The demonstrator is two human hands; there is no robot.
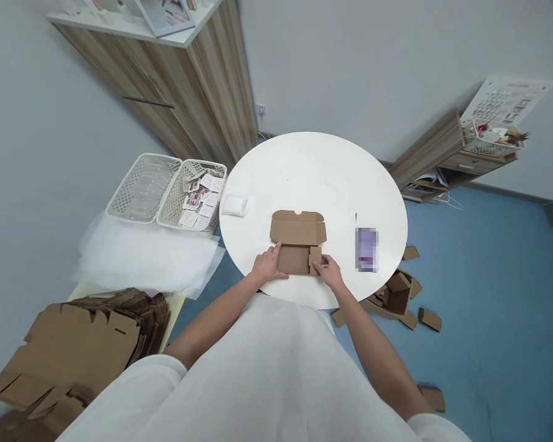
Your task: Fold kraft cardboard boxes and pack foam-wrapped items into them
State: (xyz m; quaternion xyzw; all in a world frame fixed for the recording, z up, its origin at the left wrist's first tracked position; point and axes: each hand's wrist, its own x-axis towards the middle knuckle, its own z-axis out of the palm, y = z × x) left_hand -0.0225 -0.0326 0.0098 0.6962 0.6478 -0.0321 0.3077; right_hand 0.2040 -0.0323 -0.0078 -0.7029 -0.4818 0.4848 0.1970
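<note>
A brown cardboard box [294, 260] lies partly folded near the front of the round white table [322, 166], its lid flap tipped back away from me. My left hand [268, 265] grips its left side, thumb along the front edge and fingers at the back corner. At the right end, my right hand [328, 270] pinches the side flap, which is folded inward over the base. Left of the box rests a small white packet [235, 205]. A purple item [367, 250], blurred out, lies to the right.
White baskets, one with clear plastic [147, 184] and one with printed cards [201, 197], stand left of the table. Nearby are translucent sheets [147, 255] and stacked flat cardboard [74, 344]. Several folded boxes [399, 294] lie on the floor at right.
</note>
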